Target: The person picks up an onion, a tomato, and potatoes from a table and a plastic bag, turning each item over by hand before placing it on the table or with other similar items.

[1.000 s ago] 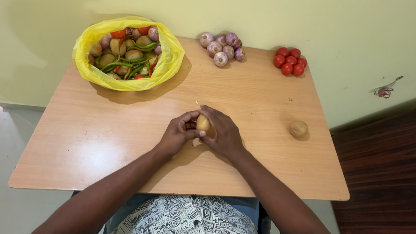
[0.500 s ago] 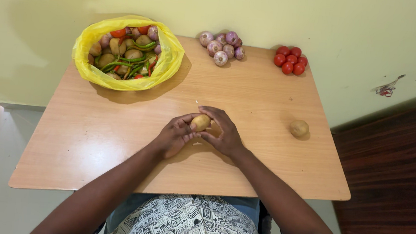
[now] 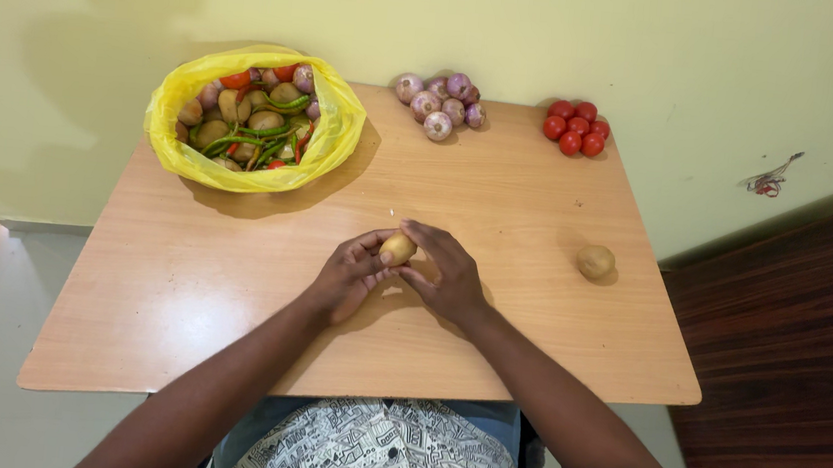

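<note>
Head view shows a small potato [image 3: 397, 248] pinched between my left hand [image 3: 347, 276] and right hand [image 3: 445, 275] just above the middle of the table [image 3: 182, 274]. My fingers [image 3: 423, 237] on both sides are closed around it — I judge it firm, fairly light, smooth-skinned, best held across its short waist. Another potato [image 3: 596, 262] lies near the right edge. Onions [image 3: 440, 102] and tomatoes [image 3: 575, 129] sit along the far edge; a yellow bag [image 3: 169, 132] of vegetables fills the far left corner.
</note>
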